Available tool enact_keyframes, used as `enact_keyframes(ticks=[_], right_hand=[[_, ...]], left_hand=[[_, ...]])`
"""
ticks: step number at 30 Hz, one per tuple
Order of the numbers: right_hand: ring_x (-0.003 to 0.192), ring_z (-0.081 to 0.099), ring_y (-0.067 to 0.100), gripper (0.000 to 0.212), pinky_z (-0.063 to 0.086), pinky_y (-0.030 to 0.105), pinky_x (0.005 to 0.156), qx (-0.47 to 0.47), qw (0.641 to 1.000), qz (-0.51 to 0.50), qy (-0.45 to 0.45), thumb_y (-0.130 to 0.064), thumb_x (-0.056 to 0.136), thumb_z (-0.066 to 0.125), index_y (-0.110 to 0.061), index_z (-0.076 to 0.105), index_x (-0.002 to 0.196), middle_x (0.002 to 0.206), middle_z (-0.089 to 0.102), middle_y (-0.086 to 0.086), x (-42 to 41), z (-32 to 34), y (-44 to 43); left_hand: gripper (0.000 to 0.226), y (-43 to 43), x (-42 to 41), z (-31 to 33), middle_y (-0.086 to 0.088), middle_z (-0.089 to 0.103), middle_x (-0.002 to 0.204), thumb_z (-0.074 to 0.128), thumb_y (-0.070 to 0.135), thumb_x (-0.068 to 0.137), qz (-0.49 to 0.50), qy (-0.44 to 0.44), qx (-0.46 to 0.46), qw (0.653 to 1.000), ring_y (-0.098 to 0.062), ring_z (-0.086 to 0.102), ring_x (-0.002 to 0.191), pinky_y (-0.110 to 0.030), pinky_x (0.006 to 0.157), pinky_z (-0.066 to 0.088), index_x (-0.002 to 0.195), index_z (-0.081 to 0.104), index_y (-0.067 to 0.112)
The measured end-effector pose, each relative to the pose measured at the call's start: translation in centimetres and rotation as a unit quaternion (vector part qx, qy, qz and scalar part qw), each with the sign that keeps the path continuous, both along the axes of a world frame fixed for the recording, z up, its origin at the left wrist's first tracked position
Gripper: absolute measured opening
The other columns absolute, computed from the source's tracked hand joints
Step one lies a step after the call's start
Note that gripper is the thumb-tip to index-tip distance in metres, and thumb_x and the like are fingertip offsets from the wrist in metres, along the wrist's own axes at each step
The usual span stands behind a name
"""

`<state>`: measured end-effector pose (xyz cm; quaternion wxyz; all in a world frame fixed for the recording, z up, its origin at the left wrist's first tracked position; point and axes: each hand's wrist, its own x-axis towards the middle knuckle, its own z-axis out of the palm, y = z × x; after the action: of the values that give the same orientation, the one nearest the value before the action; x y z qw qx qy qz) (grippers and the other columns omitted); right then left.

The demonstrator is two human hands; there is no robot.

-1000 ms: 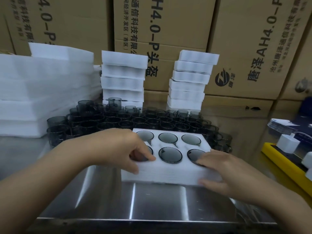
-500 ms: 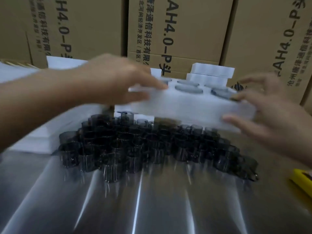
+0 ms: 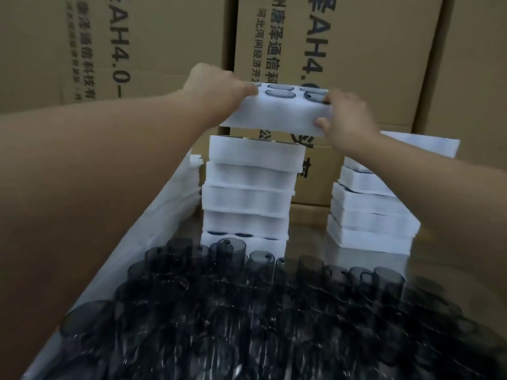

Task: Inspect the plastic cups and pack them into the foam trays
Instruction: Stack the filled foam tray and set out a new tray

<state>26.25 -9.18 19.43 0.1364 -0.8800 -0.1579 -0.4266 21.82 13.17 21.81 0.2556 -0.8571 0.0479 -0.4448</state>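
Observation:
A white foam tray (image 3: 274, 112) with dark plastic cups set in its round holes hangs in the air just above the left stack of filled foam trays (image 3: 249, 187). My left hand (image 3: 216, 91) grips its left end, fingers on top. My right hand (image 3: 348, 116) grips its right end, thumb on the front side. Many loose smoky-grey plastic cups (image 3: 260, 311) stand crowded on the steel table in the foreground.
A second, lower stack of foam trays (image 3: 370, 212) stands to the right. A pile of white foam sheets (image 3: 153, 229) runs along the left. Large cardboard boxes (image 3: 356, 50) form a wall close behind the stacks. Bare steel table (image 3: 310, 231) shows between the stacks.
Both hands lifted the filled tray off the table front, carried it up and away over the loose cups, and now hold it above the left stack. The camera moved forward.

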Motion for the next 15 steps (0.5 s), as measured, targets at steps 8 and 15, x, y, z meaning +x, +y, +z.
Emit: enact_keyframes(ticks=[8, 15], right_hand=[[0.111, 0.050, 0.035, 0.037, 0.035, 0.032, 0.074, 0.023, 0.999, -0.004, 0.031, -0.013, 0.098, 0.048, -0.008, 0.040, 0.135, 0.130, 0.047, 0.020, 7.7, 1.9, 4.2], [0.141, 0.023, 0.036, 0.058, 0.035, 0.038, 0.100, -0.003, 0.985, -0.002, 0.174, -0.008, 0.101, 0.036, -0.013, 0.009, 0.152, 0.159, 0.005, 0.015, 9.0, -0.8, 4.8]], left_hand=[[0.056, 2.2, 7.5, 0.4, -0.008, 0.061, 0.103, 0.047, 0.000, 0.090, 0.064, -0.021, -0.027, 0.997, -0.030, 0.057, 0.082, -0.030, 0.055, 0.028, 0.139, 0.042, 0.028], [0.062, 1.5, 10.5, -3.9, -0.013, 0.041, 0.142, 0.036, 0.002, 0.094, 0.048, 0.048, -0.141, 0.988, -0.029, 0.043, 0.128, -0.036, 0.078, 0.041, 0.150, 0.020, 0.021]])
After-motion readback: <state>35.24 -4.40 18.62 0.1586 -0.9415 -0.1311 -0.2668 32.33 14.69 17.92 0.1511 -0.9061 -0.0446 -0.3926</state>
